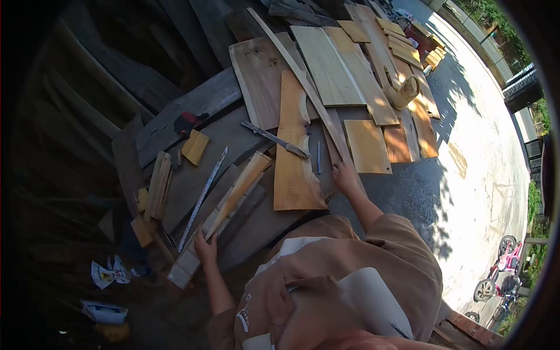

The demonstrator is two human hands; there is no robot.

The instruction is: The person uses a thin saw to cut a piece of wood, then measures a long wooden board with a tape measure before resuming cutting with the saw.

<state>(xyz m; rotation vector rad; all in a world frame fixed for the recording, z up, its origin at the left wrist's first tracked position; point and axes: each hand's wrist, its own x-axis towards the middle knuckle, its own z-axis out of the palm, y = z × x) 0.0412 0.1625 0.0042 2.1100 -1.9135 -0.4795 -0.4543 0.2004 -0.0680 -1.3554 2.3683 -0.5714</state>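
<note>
My left hand (pixel 205 246) is closed around the edge of a stack of narrow wood strips (pixel 228 204) at the lower left. With my right hand (pixel 345 176) I grip the near end of a long thin wood strip (pixel 300 79), which slants up and away across the boards. Between my hands lies a wavy-edged board (pixel 290 175). A dark bar-shaped tool (pixel 274 139) rests across that board, and a thin blue pencil-like stick (pixel 319 157) lies beside it. A white measuring strip (pixel 203 198) is left of the stack.
Flat boards (pixel 326 64) cover the back. A curved wooden piece (pixel 403 93) sits at the right. Small blocks (pixel 195 147) and a red and black object (pixel 188 122) lie at the left. Bicycles (pixel 499 271) stand on the pavement (pixel 475 192).
</note>
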